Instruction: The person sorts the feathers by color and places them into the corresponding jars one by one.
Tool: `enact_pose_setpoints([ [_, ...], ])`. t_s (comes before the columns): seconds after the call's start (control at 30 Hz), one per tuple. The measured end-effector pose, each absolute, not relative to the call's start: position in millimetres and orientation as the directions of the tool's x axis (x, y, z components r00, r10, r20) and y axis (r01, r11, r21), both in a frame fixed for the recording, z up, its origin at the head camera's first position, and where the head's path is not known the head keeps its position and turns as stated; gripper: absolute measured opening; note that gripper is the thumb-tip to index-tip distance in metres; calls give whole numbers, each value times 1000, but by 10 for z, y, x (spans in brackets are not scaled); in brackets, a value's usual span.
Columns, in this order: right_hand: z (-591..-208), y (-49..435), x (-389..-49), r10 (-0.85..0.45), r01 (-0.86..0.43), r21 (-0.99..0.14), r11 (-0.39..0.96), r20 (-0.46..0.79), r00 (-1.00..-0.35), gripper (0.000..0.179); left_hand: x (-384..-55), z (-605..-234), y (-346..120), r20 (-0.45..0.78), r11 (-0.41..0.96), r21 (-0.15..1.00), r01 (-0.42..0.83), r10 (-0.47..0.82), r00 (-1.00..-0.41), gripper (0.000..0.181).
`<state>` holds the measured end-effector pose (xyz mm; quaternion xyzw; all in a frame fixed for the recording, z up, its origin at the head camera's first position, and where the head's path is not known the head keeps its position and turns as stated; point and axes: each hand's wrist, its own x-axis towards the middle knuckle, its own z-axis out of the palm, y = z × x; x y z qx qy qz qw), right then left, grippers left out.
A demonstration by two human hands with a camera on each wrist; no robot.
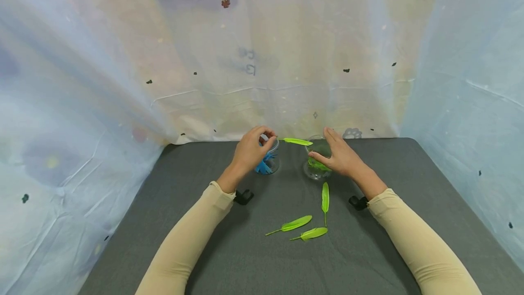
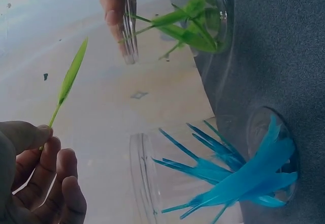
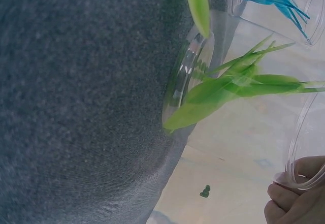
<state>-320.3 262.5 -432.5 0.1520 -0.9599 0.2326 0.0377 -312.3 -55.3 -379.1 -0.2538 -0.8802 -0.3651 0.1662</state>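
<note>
My left hand (image 1: 249,150) pinches a lime-green feather (image 1: 298,141) by its quill between thumb and forefinger. In the head view the feather's tip reaches the rim of the right clear jar (image 1: 314,176). Several green feathers (image 2: 195,31) stand inside that jar, quills up. My right hand (image 1: 343,156) holds this jar near its mouth, thumb on the near side and fingers round the far side. Below the left hand is another clear jar (image 1: 276,164), upright, with several blue feathers (image 2: 244,181) inside it.
Three loose green feathers, an upright one (image 1: 325,197), a slanted one (image 1: 296,223) and a nearer one (image 1: 314,234), lie on the dark grey tabletop (image 1: 229,258). A patterned pale curtain (image 1: 286,58) hangs behind the table and along both sides.
</note>
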Motion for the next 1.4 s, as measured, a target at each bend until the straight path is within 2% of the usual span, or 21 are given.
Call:
enact_pose_setpoints([
  [0.4,-4327,2609,-3198,-263,-304,-433,849,153,-952,114,-3261,-3847,-375,462,648,520,556,335,-821,18],
  [0.77,-4322,2614,-3198,-261,-300,-430,852,148,-954,115,-3312,-3872,-134,503,715,388,582,366,-783,15],
  [1.4,-4329,2615,-3210,-270,-310,-427,849,153,-951,114,-3364,-3921,208,422,729,390,562,401,-813,13],
])
